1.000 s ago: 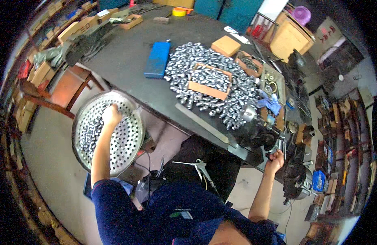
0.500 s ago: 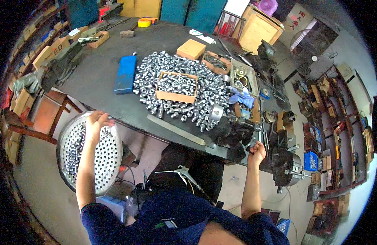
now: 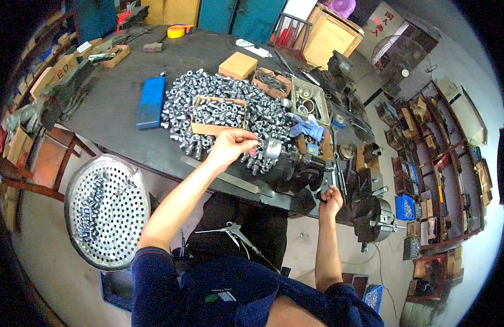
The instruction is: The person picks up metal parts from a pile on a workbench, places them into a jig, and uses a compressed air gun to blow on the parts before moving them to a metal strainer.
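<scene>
Hundreds of shiny silver metal nuts (image 3: 219, 111) lie heaped; left hand (image 3: 230, 146) pinches one.

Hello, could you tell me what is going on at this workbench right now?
A person stands at a dark workbench covered with a heap of small metal parts. The left hand reaches into the near edge of the heap, fingertips by a shiny round piece on a small machine. The right hand grips something dark at the bench's front edge; what it is cannot be made out. A round perforated tray with some parts stands to the left.
</scene>
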Motion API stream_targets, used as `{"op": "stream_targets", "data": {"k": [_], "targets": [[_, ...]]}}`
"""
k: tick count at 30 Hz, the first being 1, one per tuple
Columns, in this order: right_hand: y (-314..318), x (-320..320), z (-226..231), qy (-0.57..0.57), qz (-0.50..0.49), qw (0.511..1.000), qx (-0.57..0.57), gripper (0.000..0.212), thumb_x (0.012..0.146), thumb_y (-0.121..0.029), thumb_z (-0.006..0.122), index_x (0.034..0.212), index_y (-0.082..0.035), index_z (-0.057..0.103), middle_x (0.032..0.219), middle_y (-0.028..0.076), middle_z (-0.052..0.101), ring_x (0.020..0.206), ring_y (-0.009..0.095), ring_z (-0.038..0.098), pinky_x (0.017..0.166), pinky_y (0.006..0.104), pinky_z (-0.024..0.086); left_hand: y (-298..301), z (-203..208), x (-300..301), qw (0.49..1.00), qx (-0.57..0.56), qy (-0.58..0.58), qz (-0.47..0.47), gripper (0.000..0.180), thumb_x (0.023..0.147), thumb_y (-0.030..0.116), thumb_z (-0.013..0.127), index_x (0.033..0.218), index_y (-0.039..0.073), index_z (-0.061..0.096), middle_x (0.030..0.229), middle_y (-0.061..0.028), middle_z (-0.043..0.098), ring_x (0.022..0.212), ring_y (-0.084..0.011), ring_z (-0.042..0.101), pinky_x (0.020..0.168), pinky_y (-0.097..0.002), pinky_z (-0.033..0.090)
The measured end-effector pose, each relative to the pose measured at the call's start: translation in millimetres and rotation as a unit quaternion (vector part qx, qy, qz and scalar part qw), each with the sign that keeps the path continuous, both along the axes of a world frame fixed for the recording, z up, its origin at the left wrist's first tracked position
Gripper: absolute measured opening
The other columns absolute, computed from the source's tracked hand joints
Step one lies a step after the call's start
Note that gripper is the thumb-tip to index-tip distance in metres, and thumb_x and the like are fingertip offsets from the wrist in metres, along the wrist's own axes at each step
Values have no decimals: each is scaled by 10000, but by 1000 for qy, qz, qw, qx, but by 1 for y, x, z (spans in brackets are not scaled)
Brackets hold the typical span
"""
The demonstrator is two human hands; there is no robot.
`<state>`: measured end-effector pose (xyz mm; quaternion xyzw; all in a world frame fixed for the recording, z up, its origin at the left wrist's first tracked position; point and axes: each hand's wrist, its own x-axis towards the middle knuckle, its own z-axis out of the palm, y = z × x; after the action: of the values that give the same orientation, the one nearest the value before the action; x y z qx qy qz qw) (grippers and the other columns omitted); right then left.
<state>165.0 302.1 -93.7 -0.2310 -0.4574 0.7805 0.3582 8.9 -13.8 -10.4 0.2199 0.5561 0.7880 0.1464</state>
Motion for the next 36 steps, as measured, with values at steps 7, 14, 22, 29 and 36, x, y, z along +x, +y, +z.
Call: {"op": "stream_targets", "data": {"k": [7, 14, 22, 29, 36], "targets": [[-2, 2, -1, -4, -6, 1000, 4, 152, 803, -125, 457, 828, 20, 495, 573, -8, 376, 482, 70, 304, 454, 208, 265, 11, 4, 2, 999, -40, 10, -3, 121, 713, -5, 595, 824, -52, 599, 711, -102, 616, 655, -145, 597, 641, -245, 479], [-3, 11, 20, -11, 21, 999, 38, 169, 805, -151, 456, 798, 14, 496, 536, -21, 352, 451, 67, 294, 416, 216, 261, 12, 6, -4, 996, -72, 49, -11, 129, 698, -21, 606, 826, -38, 603, 737, -74, 611, 672, -125, 584, 625, -232, 475], [5, -20, 93, 43, 51, 995, 75, 200, 827, -202, 427, 770, -27, 504, 504, -37, 332, 408, 49, 278, 352, 191, 203, 9, 4, -7, 998, -51, 32, -34, 130, 737, 58, 600, 841, -20, 596, 735, -58, 602, 675, -122, 574, 611, -225, 454], [36, -98, 63, 32, -4, 992, 123, 170, 790, -120, 424, 787, 12, 532, 508, -29, 360, 404, 62, 294, 358, 199, 219, 20, 4, 8, 981, -177, 69, 22, 368, 869, 273, 430, 660, -21, 504, 509, -45, 513, 465, -110, 528, 476, -248, 434], [31, -64, -22, -142, -102, 977, 126, 155, 742, -89, 456, 678, -32, 585, 566, -3, 468, 454, 87, 400, 375, 232, 297, 28, 2, 10, 904, -313, 252, 146, 341, 851, 271, 413, 645, 9, 487, 562, -180, 512, 562, -361, 519, 526, -446, 395]]}}
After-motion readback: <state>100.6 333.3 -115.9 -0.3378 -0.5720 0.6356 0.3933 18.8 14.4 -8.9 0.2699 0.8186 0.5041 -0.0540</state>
